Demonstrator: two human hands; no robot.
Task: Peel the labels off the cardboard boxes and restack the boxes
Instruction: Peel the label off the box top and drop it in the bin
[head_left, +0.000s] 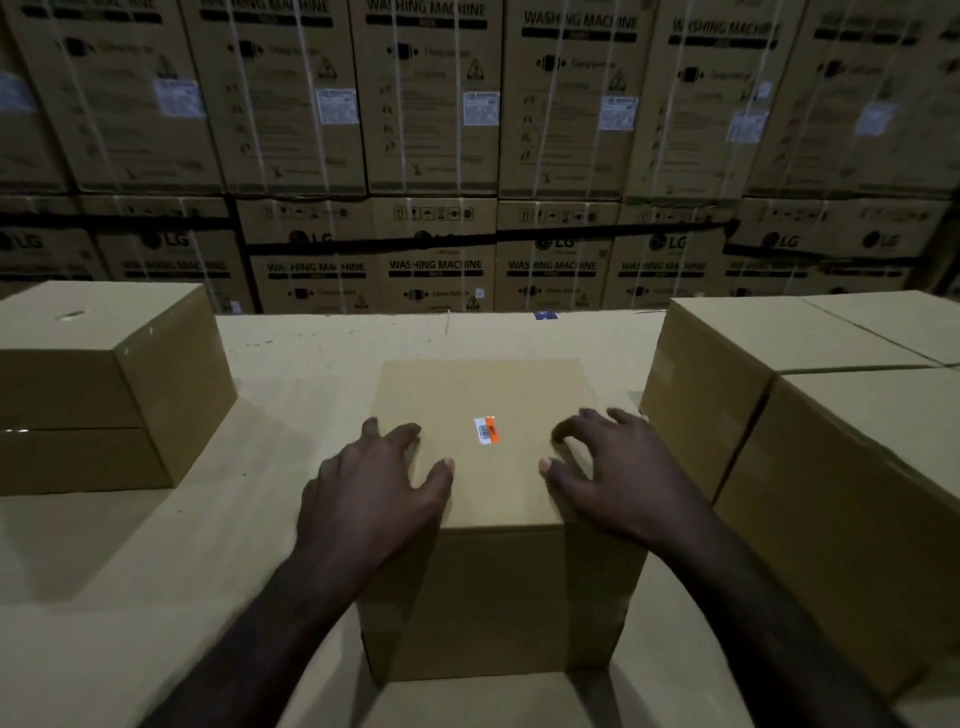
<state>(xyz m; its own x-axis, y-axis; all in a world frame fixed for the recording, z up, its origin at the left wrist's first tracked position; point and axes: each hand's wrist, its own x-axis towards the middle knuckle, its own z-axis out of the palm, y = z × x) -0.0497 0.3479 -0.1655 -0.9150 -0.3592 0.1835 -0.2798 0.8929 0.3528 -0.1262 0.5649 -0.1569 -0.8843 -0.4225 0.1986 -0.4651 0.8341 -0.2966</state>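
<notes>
A plain cardboard box (485, 395) stands in the middle of a wide cardboard work surface (291, 364). A small white and orange barcode label (487, 430) is stuck on its top face. My left hand (371, 493) lies over the box's near left top edge with fingers spread. My right hand (618, 467) hovers over or touches the near right of the top, fingers bent and spread, just right of the label. Neither hand holds anything.
Two stacked boxes (104, 384) stand at the left. A group of plain boxes (810, 415) stands at the right, close to the middle box. Behind the work surface rises a wall of strapped washing machine cartons (431, 104).
</notes>
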